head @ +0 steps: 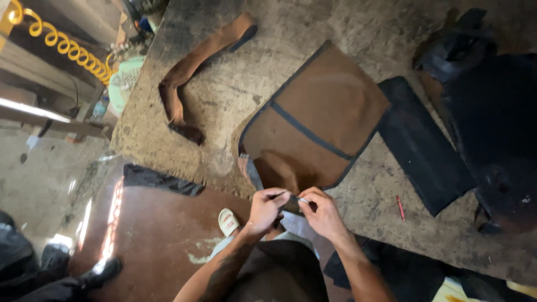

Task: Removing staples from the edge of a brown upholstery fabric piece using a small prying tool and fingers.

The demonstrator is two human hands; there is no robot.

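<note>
Item: brown panel (313,120) with dark edge binding and one dark cross strip, lying flat on the rough surface (224,89), near edge at the worker.

Progress, as judged: binding looks complete on the far sides; the near corner is in hand.

Left hand (264,210) and right hand (319,212): both grips narrow, pinching the dark binding (291,202).

Nearby: brown strap (193,61), black sheet (422,142), red pen (400,207).

Packages, labels, signs: none visible.
</note>
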